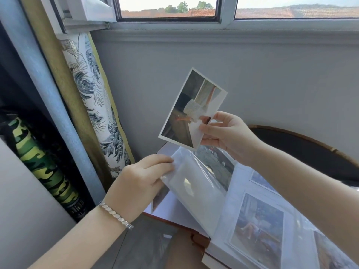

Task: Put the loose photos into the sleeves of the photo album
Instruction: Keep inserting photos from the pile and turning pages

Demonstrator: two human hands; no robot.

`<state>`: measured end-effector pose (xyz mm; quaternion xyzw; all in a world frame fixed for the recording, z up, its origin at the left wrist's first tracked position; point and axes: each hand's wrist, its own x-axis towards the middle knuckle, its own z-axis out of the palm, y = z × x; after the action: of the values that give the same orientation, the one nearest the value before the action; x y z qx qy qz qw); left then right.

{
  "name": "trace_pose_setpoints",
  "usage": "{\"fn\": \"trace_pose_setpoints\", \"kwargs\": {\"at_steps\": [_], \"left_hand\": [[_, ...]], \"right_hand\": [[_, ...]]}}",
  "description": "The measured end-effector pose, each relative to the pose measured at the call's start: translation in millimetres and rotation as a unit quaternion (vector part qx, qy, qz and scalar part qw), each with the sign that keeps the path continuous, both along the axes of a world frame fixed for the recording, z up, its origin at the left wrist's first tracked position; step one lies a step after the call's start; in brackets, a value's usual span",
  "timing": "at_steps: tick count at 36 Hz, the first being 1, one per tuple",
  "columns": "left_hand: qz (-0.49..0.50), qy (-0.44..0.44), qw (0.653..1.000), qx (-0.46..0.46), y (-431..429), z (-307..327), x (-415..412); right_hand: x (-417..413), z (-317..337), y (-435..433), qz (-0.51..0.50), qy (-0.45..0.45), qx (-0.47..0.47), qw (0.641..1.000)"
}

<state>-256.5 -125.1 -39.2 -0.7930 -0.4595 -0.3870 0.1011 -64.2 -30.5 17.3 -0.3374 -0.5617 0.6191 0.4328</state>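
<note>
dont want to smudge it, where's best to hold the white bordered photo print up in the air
Pinch the white-bordered photo print on its right long edge near the lower corner, coming from the right, as the right hand does. It is thin, flat and tilted in the air, leaving its left edge free, probably for the clear plastic sleeve the left hand pinches.

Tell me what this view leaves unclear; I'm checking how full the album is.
Head view only:
album: right and bottom parts cut off by the frame edge.
lifted sleeve page, pinched by the left hand: glare hides its contents.
photo: lower corner covered by the right hand.
</note>
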Motion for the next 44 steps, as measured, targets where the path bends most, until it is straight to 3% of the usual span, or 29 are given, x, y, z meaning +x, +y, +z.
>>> {"fn": "trace_pose_setpoints", "kwargs": {"at_steps": [13,21,44], "left_hand": [[-0.013,-0.126,0.992,-0.016,-3,-2,9],[-0.002,-0.094,0.995,0.01,-3,-1,7],[-0.044,-0.177,0.982,0.057,0,-8,13]], "right_hand": [[-22,-5,1,0.066,0.008,0.005,0.998],[-34,3,11,0.078,-0.032,0.016,0.996],[-35,7,30,0.215,-0.128,0.012,0.968]]}}
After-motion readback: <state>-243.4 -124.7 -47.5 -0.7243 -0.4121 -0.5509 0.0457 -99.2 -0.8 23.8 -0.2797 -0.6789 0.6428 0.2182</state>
